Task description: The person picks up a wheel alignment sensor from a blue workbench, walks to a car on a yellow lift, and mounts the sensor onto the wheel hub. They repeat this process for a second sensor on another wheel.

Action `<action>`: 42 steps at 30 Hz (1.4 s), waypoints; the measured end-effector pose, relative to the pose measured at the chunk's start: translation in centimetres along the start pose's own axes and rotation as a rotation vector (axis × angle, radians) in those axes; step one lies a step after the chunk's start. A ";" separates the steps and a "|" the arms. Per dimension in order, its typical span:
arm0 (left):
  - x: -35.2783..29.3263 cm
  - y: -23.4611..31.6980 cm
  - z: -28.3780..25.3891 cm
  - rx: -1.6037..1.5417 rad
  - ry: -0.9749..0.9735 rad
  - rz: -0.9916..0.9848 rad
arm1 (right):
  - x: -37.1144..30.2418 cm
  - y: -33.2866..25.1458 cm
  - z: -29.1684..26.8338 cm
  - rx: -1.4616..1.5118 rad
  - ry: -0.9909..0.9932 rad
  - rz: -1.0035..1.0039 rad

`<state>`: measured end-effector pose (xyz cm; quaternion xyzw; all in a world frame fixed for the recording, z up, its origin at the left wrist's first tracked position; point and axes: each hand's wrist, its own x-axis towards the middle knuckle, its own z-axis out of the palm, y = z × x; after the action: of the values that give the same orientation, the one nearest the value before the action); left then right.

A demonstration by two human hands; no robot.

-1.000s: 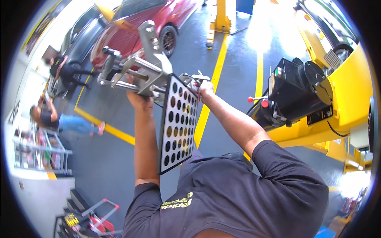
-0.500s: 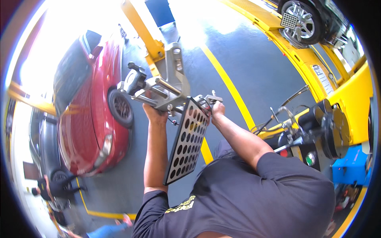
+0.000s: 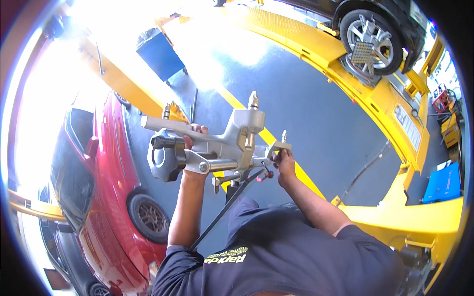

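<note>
I hold a silver metal wheel-alignment clamp [image 3: 217,140] up in front of me with both hands. My left hand [image 3: 196,134] is closed around its frame from below, partly hidden behind the metal. A black star-shaped knob [image 3: 168,154] sticks out near that hand. My right hand [image 3: 284,165] grips the arm at the clamp's right end, beside an upright metal pin. The clamp's target board [image 3: 224,209] now appears edge-on as a thin dark strip slanting toward my left upper arm.
To the right stands a yellow lift runway [image 3: 316,49] carrying a dark car, whose wheel [image 3: 371,42] bears another clamp and dotted target. A red car [image 3: 116,192] is parked at left. A yellow post [image 3: 123,79], a blue cabinet [image 3: 160,54] and a blue box [image 3: 443,183] stand around.
The clamp has tilted from upright to roughly level, and its board has turned from face-on to edge-on. My view has swung toward the lifted car. Both hands keep their hold.
</note>
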<state>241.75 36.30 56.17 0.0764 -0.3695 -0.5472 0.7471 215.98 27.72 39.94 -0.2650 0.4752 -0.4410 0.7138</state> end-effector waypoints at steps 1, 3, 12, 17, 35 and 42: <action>2.7 0.4 -2.1 -0.025 0.022 -0.042 | 2.3 -0.7 1.6 -0.029 0.006 -0.024; 7.2 0.7 -6.9 -0.041 0.056 -0.067 | 7.7 -1.8 4.6 -0.135 -0.003 -0.027; 36.3 2.7 -31.3 -0.009 0.263 0.081 | 37.3 -7.2 22.0 0.016 -0.151 -0.052; 51.6 6.0 -38.9 -0.017 0.194 0.008 | 49.3 -14.4 32.4 -0.193 -0.136 0.033; 102.9 25.1 -81.9 0.491 0.260 0.039 | 94.2 -31.7 90.8 -0.523 -0.867 -0.687; 126.5 33.2 -99.9 0.258 0.161 -0.162 | 116.1 -32.8 111.8 -0.222 -0.664 -0.709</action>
<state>346.73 -90.32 61.21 0.2449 -0.3683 -0.5457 0.7118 324.08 -94.65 60.07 -0.6105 0.1471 -0.4953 0.6003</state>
